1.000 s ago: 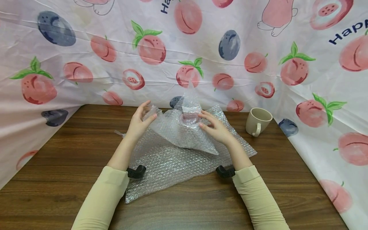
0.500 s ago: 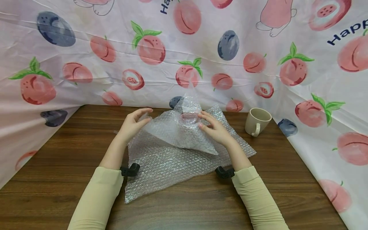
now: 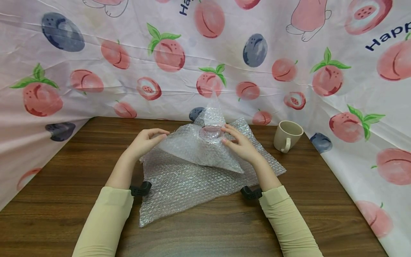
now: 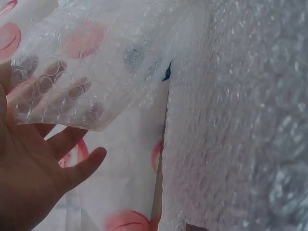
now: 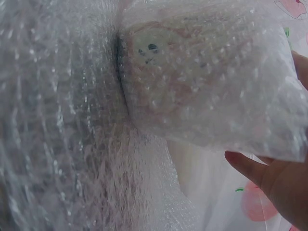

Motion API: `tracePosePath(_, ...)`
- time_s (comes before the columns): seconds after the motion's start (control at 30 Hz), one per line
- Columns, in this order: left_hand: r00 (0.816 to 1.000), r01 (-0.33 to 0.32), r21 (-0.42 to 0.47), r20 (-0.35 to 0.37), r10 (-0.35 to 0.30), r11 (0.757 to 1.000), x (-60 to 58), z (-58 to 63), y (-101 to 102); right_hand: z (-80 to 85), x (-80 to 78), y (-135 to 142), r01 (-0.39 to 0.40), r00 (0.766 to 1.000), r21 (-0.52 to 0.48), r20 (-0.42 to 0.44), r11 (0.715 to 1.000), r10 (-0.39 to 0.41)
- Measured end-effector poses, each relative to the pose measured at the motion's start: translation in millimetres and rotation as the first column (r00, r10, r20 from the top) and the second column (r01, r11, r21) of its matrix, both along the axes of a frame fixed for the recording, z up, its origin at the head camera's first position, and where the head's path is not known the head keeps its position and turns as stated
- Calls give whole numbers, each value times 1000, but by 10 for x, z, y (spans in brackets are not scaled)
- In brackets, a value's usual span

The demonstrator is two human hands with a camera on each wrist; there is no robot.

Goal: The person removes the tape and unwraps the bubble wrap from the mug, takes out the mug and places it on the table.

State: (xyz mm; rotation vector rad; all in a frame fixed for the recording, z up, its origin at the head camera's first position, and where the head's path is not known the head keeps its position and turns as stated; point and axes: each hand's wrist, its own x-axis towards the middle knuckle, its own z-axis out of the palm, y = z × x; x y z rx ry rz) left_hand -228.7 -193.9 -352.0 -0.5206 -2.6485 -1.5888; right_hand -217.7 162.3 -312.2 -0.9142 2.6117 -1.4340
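A sheet of bubble wrap lies spread on the table, its flaps folded up around a round-rimmed object. Through the wrap in the right wrist view, this object shows a pale, pinkish side with small dark marks; the film blurs its kind. My left hand is at the left flap, thumb spread away; in the left wrist view, the fingers of this hand lie behind the clear film. My right hand is beside the rim, fingertips at the wrap and thumb held apart below them.
A beige mug stands on the brown wooden table at the back right, handle toward the front. A fruit-printed cloth hangs behind the table and along both sides.
My left hand has moved left and a little down, and the left flap has come down with it, spreading flatter. My right hand and the mug have stayed in place.
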Motion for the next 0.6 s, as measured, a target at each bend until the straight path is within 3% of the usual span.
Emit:
tracePosePath(0.4,998,-42,-217,41,52,975,4,-41,-82,2,4,-1,5,1000,3,-1,1000,-5)
tracePosePath(0.6,996,-80,-199,-41,74,977,-7,-43,-99,-2,4,-4,6,1000,2,-5,1000,-6)
